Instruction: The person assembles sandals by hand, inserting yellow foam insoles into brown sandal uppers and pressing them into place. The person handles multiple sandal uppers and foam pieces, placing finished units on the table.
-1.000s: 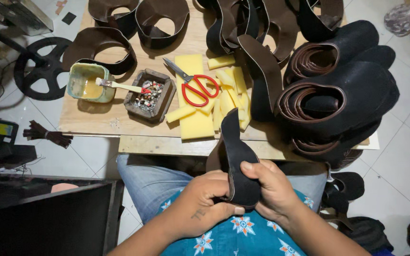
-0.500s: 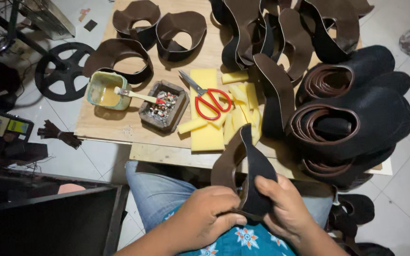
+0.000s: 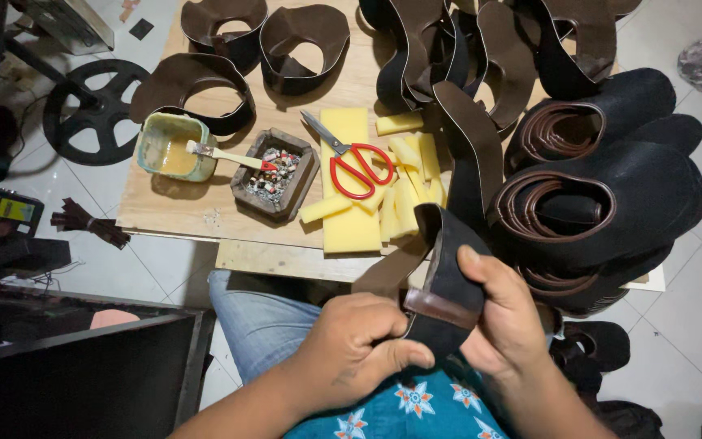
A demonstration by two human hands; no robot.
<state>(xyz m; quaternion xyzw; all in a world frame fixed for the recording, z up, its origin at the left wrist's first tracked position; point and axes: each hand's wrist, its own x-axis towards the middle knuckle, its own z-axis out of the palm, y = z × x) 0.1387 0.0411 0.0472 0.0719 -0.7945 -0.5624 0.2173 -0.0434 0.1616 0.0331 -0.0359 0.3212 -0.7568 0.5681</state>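
Observation:
Both hands hold one curved dark leather piece (image 3: 447, 268) with a brown folded edge, over my lap. My left hand (image 3: 359, 345) pinches its lower end between thumb and fingers. My right hand (image 3: 504, 313) grips it from the right, thumb pressed on its black face. Just beyond, on a low wooden board (image 3: 205, 213), lie red-handled scissors (image 3: 353, 162) on yellow foam pieces (image 3: 349, 229), a glue pot (image 3: 168, 146) with a brush (image 3: 223, 154) and a full ashtray (image 3: 274, 175).
Several cut brown leather pieces (image 3: 286, 41) lie across the board's far side. Stacked rolled dark leather pieces (image 3: 603, 187) fill the right. A black wheel (image 3: 95, 110) lies on the tiled floor at left. A dark machine top (image 3: 75, 374) sits at lower left.
The view has shifted, so the board sits lower and further right in the frame. My hands have turned the leather piece, and its brown folded edge now faces up between them.

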